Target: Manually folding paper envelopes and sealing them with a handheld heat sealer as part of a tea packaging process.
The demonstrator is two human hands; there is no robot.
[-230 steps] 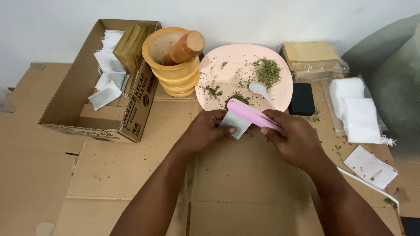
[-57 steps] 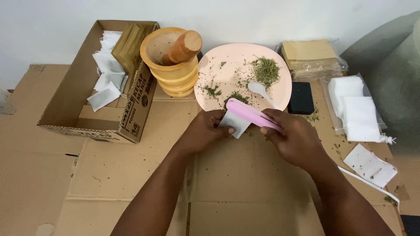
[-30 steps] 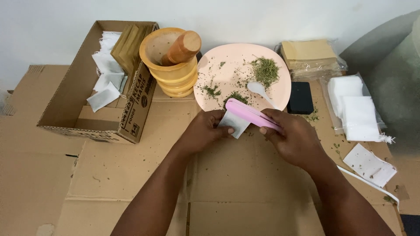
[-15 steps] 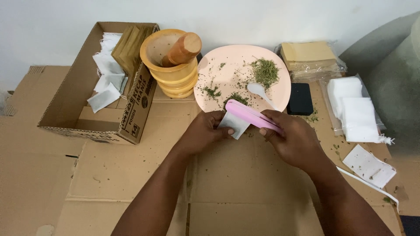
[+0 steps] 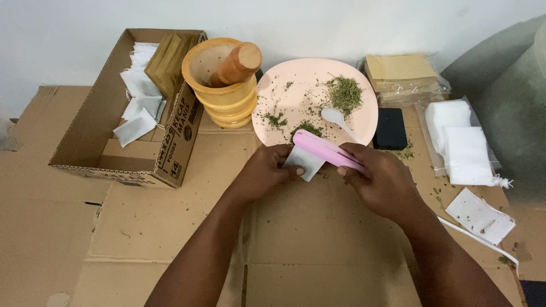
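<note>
- The right hand (image 5: 380, 185) grasps a long pink sealer (image 5: 327, 151), fingers wrapped over its near end; the tool points up and to the left and lies across the top edge of a small white sachet (image 5: 304, 162).
- The left hand (image 5: 267, 170) pinches the left side of this sachet between thumb and fingers, so the sachet sits between both hands, just above the flattened brown cardboard (image 5: 318, 239) that covers the work surface.
- Both forearms come from the bottom of the view and meet in the middle, with the wrists low over the cardboard.
- Just behind the hands stands a round pink plate (image 5: 296, 85) with a heap of dried green herb (image 5: 344, 94) and a white spoon (image 5: 336, 118); the far end of the sealer overlaps the near rim of the plate.
- Left of the plate is a yellow wooden mortar (image 5: 223, 91) with a brown pestle (image 5: 239, 63) leaning in it.
- More to the left, an open cardboard box (image 5: 108, 148) holds white sachets and tan packets; its near side has dark print.
- Right of the plate lies a small black rectangular object (image 5: 391, 129), and behind it a clear bag of tan packets (image 5: 401, 71).
- At the far right, a clear bag holds white sachets (image 5: 463, 145), and one loose white sachet (image 5: 479, 215) lies near the right forearm.
</note>
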